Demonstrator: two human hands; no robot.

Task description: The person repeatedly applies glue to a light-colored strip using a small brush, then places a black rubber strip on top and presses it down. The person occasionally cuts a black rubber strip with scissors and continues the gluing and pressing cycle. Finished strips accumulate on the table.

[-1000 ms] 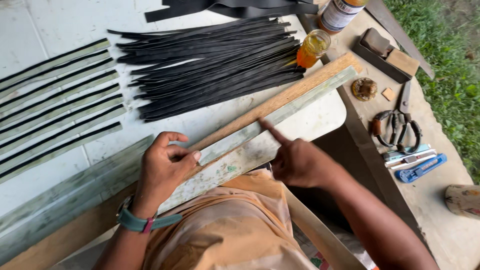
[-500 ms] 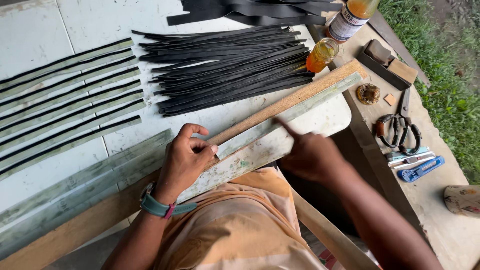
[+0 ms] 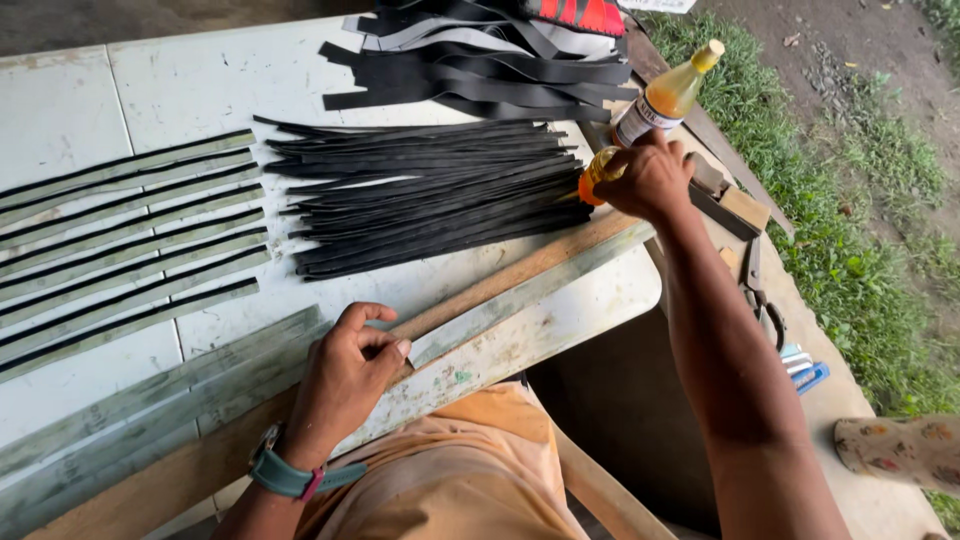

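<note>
The right hand [image 3: 655, 180] is closed around a small orange bottle [image 3: 598, 174], which pokes out just left of its fingers. The left hand [image 3: 347, 372] presses fingers together on a pale strip [image 3: 520, 293] lying beneath it

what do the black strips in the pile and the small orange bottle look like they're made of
The black strips look like rubber or a similar flexible sheet: matte, thin, slightly wavy. The small orange bottle, held by the right hand, looks like clear plastic with orange liquid inside, though mostly hidden.
</note>
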